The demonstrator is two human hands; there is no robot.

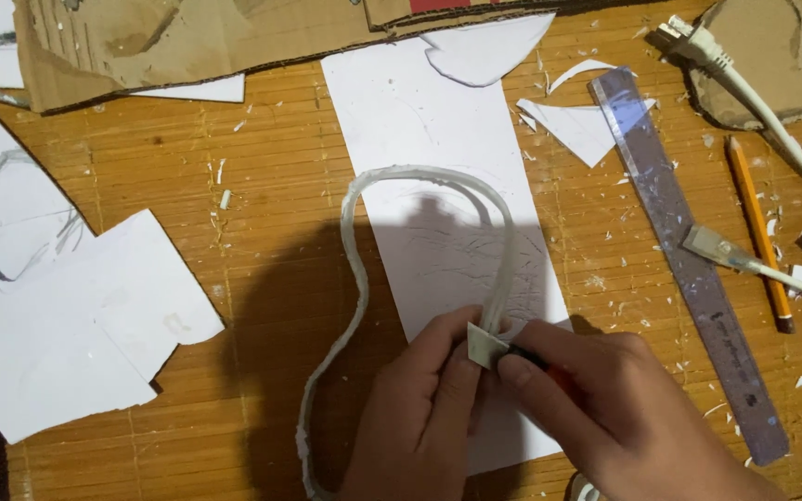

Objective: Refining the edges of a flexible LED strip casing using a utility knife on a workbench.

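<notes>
White foam strip loops across the paper sheet, its end at the sheet's lower part. Left hand pinches it; right hand grips a dark-handled tool. Risk: tool slips toward left fingertips, the hands being together.

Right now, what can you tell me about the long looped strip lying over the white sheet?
The strip is pale, thin and flexible, like a rough-edged plastic or foam band. It stands on its edge, arching over the white sheet, then snaking down the bamboo mat toward the bottom edge. The left hand and right hand meet at its end, where a small blade-like tool touches it.
</notes>
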